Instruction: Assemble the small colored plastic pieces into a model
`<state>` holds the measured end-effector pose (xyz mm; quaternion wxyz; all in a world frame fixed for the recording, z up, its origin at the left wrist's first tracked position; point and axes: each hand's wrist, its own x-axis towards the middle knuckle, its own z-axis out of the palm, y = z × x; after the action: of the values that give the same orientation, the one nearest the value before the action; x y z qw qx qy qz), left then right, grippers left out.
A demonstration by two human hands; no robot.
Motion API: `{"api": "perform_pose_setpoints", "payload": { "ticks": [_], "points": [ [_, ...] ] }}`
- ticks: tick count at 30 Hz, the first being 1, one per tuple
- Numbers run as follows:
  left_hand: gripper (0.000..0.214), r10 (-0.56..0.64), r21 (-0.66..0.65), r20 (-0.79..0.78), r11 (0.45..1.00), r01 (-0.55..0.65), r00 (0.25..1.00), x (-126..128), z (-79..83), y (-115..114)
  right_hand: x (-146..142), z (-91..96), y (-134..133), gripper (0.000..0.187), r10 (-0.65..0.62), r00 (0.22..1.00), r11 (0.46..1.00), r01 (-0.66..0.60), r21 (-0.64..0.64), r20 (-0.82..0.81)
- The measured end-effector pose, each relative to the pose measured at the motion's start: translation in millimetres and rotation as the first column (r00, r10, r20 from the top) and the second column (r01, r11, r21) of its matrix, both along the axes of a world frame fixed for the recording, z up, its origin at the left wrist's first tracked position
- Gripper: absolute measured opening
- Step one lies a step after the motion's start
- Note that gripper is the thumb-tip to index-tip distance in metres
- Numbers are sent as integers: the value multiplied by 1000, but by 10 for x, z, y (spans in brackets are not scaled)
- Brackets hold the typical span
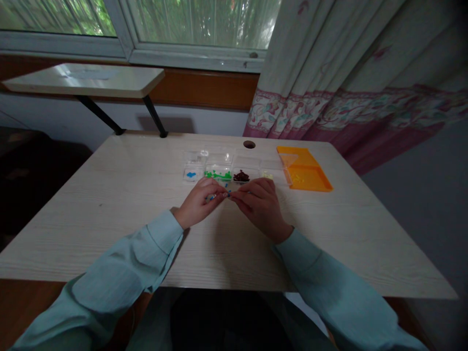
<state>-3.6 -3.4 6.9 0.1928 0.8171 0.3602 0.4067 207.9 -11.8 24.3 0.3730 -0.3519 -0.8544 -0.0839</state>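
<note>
My left hand point(199, 204) and my right hand point(261, 207) meet over the middle of the table, their thumbs and fingers pinched together. Between the fingertips is a small blue piece point(229, 193), too small for me to tell its kind. More tiny blue and whitish bits show by my left fingers. Just beyond the hands stand clear plastic boxes in a row, holding blue pieces point(190, 174), green pieces point(218, 175), dark red pieces point(241, 176) and pale yellow pieces point(267, 174). My right hand partly hides the front of the row.
At the right back lies an orange tray point(318, 176) with a few yellowish bits in it, a clear lid or box overlapping its left edge. A round hole point(249, 145) is cut near the table's back edge. A raised shelf point(98, 80) on black legs stands at the back left.
</note>
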Motion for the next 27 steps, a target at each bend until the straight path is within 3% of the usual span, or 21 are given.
{"api": "perform_pose_setpoints", "payload": {
  "ticks": [17,27],
  "points": [
    [23,17,10,24,1000,-17,1000,-24,10,19,19,-46,10,15,17,1000,1000,-17,-15,6],
    [26,287,83,-2,955,-286,958,-281,36,209,48,-96,71,18,-99,995,992,99,-77,10]
  ]
}}
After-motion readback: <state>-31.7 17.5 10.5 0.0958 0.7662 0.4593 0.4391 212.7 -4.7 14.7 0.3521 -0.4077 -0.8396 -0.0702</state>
